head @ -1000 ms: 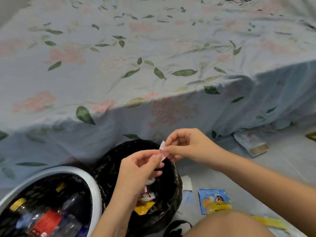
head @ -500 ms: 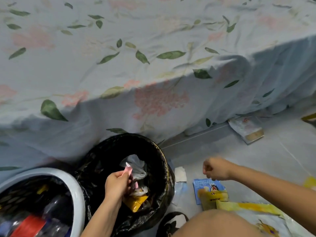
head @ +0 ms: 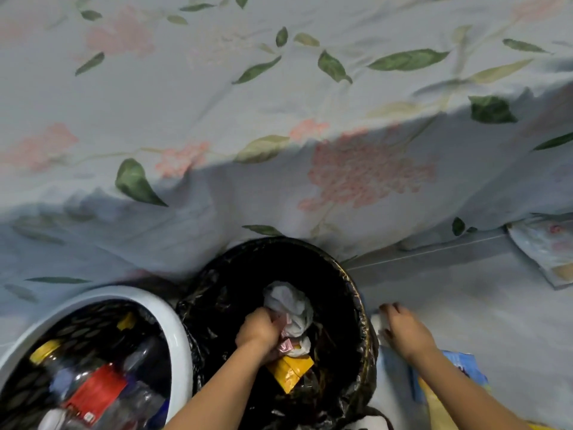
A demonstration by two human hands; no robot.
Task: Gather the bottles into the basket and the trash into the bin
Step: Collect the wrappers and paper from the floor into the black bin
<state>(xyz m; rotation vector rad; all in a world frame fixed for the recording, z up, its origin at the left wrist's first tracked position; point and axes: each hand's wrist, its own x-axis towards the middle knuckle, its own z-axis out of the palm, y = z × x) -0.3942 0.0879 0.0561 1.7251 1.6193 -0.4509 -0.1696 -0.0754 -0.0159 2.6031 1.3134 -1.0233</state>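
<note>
Low in the frame's centre, the left hand (head: 259,333) reaches inside the round black-lined bin (head: 361,308), fingers curled on a small pink scrap (head: 285,345) above a yellow wrapper (head: 290,369). If released near the rim, the light scrap could cling to fingers or flutter out. The right hand (head: 403,330), fingers spread and holding nothing, reaches toward white paper (head: 379,324) just right of the bin; clear plastic bottles (head: 93,392) lie in the white-rimmed basket (head: 176,330) at lower left.
</note>
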